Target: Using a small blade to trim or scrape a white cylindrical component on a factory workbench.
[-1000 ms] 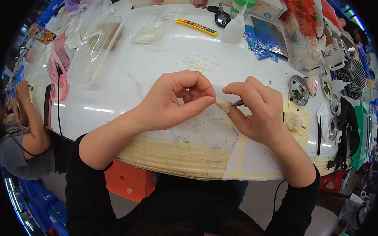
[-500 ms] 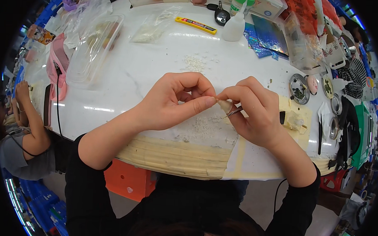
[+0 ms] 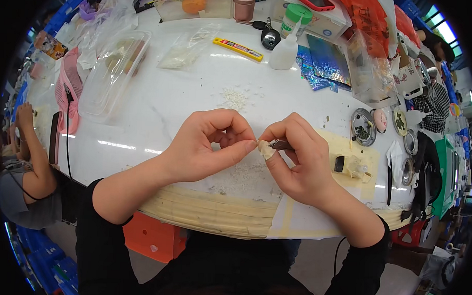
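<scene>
Near the frame's centre, the left hand (image 3: 207, 146) pinches the left tip of a small cream-coloured piece (image 3: 266, 150) that the right hand (image 3: 299, 162) clamps alongside a slim dark metal tool (image 3: 282, 145); it looks light, probably fragile, best gripped gently by its ends.

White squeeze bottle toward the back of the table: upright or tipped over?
Upright. The white squeeze bottle stands on its base on the white table, its narrow spout pointing up.

Container (image 3: 100, 98) lies left on the worktop (image 3: 143, 123), dish (image 3: 353, 130) right. Squeeze bottle (image 3: 284, 54) stands between case (image 3: 238, 49) and sheets (image 3: 328, 58). Flake pile (image 3: 234, 98) sits between case and fingers (image 3: 240, 122).
</scene>
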`<state>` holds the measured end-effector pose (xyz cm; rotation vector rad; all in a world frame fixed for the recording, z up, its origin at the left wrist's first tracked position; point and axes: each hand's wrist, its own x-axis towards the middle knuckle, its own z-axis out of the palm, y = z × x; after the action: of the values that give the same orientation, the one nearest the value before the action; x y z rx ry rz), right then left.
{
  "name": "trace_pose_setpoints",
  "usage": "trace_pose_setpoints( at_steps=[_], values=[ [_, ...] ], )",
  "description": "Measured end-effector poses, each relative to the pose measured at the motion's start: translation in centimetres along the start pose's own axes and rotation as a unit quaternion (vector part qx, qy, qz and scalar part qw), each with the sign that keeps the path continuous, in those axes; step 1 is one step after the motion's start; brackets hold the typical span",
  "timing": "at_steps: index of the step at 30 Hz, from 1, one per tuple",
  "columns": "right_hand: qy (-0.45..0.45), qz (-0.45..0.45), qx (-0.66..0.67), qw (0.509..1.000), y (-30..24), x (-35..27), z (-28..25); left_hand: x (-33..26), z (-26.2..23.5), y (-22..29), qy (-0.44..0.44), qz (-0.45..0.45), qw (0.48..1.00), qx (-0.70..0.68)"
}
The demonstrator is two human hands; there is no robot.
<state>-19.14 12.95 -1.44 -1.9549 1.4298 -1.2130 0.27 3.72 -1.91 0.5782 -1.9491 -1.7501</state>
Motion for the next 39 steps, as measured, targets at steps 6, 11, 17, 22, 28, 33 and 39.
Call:
trace_pose_setpoints(
  at_steps=[6,11,17,22,28,33,39],
  values=[
    [0.000,-0.022,-0.041,0.999,0.1,0.3,-0.6,0.3,-0.1,0.5,0.000,-0.075,0.992,-0.097],
    [-0.047,-0.048,-0.200,0.977,0.3,0.3,-1.1,0.4,-0.5,0.4,-0.011,-0.110,0.986,-0.123],
    [-0.047,-0.080,-0.305,0.948,0.7,0.3,-1.0,0.5,-0.4,0.5,-0.009,-0.114,0.988,-0.108],
    [-0.053,-0.058,-0.301,0.951,0.8,0.2,-0.9,0.5,-0.4,0.4,-0.018,-0.122,0.986,-0.109],
    [-0.077,-0.024,-0.268,0.960,0.6,0.2,-0.9,0.3,-0.1,0.5,-0.018,-0.098,0.990,-0.097],
    [-0.090,-0.012,-0.258,0.962,0.4,0.1,-0.9,0.3,-0.1,0.7,-0.019,-0.084,0.993,-0.078],
    [-0.094,-0.011,-0.251,0.963,0.3,0.1,-0.9,0.2,0.0,0.1,0.005,0.107,0.988,0.114]
  ],
)
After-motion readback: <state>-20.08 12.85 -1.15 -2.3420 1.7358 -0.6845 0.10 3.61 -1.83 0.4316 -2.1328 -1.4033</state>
